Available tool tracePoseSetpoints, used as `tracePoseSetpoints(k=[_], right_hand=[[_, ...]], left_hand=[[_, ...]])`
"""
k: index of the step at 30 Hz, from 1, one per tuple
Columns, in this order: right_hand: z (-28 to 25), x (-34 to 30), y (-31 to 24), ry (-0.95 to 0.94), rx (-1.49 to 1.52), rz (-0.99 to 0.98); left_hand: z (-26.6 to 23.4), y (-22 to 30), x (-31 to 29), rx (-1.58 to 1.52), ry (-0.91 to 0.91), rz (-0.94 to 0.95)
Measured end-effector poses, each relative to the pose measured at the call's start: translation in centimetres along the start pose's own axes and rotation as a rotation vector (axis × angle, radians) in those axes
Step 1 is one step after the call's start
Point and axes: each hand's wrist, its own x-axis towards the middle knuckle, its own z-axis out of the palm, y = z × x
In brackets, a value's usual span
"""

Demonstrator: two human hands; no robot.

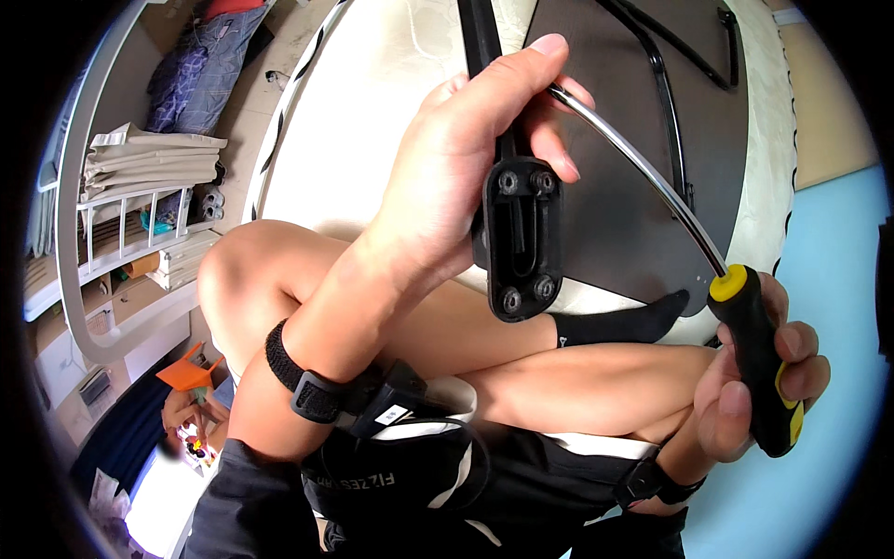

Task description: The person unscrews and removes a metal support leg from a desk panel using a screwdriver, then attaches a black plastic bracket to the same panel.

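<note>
My left hand (447, 154), raised in the middle, is closed around a black bar with a rounded oblong mounting plate (551, 233) at its lower end. Four-cornered and slotted, the plate has a round fastener at each corner. My right hand (731, 401) grips the black-and-yellow handle of a screwdriver (762, 363) at the lower right. Its shiny shaft slants up to the left, and the tip end disappears among my left fingers. The screwdriver shaft is apart from the plate's fasteners.
Beyond my hands lies a dark flat board (596, 196) with black tubular legs (666, 112), on a pale mattress-like surface (372, 102). My crossed legs are below. Bunk rails (121, 219) and stacked cream fabric (149, 158) stand left; another person (191, 415) sits lower left.
</note>
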Motion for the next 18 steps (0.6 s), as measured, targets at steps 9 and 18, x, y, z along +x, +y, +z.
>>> tracePoseSetpoints(k=[9,18], right_hand=[[0.7,-0.3,0.3,0.123,-0.021,-0.016],[-0.3,-0.1,-1.7,0.006,-0.158,0.173]], left_hand=[[0.2,0.2,-0.1,0.093,-0.054,0.124],[0.1,0.5,-0.5,0.088,-0.133,0.152]])
